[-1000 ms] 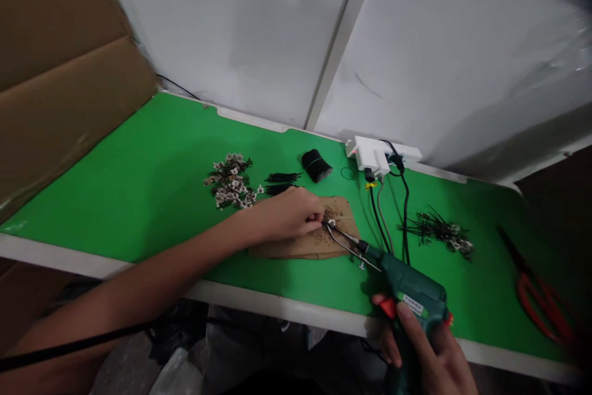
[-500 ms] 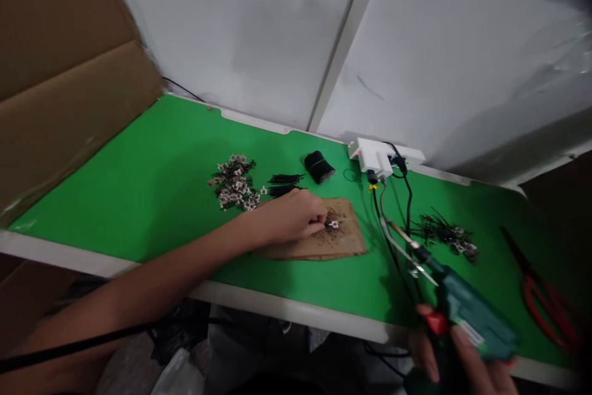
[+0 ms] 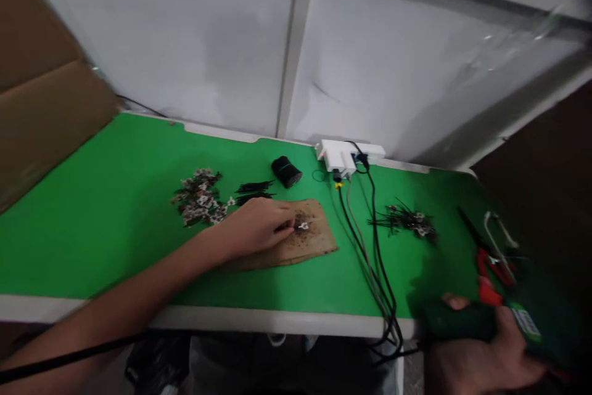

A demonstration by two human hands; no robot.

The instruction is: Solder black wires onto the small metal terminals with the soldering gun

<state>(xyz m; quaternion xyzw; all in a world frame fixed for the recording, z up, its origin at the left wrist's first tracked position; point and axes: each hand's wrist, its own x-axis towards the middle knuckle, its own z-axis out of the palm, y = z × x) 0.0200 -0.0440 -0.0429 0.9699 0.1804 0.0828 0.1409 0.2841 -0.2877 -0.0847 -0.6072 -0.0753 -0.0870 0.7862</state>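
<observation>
My left hand (image 3: pixel 259 228) rests on a brown cardboard piece (image 3: pixel 319 241) on the green table (image 3: pixel 115 216), its fingers pinched on a small white flower piece (image 3: pixel 303 226). My right hand (image 3: pixel 481 358) is at the lower right, off the table's front edge, wrapped round a green glue gun (image 3: pixel 504 321) with a red trigger. The gun's nozzle points up and to the right and is blurred.
A pile of small white flowers (image 3: pixel 198 196) and black stems (image 3: pixel 253 190) lie left of the cardboard. A black spool (image 3: pixel 287 171) and white power strip (image 3: pixel 345 155) with cables sit at the back. More stemmed flowers (image 3: pixel 409 220) and red scissors (image 3: pixel 490 256) lie right.
My right hand has pulled the glue gun away from the cardboard, to the right and toward me. The view has swung right. My left hand stays pinched on the flower piece.
</observation>
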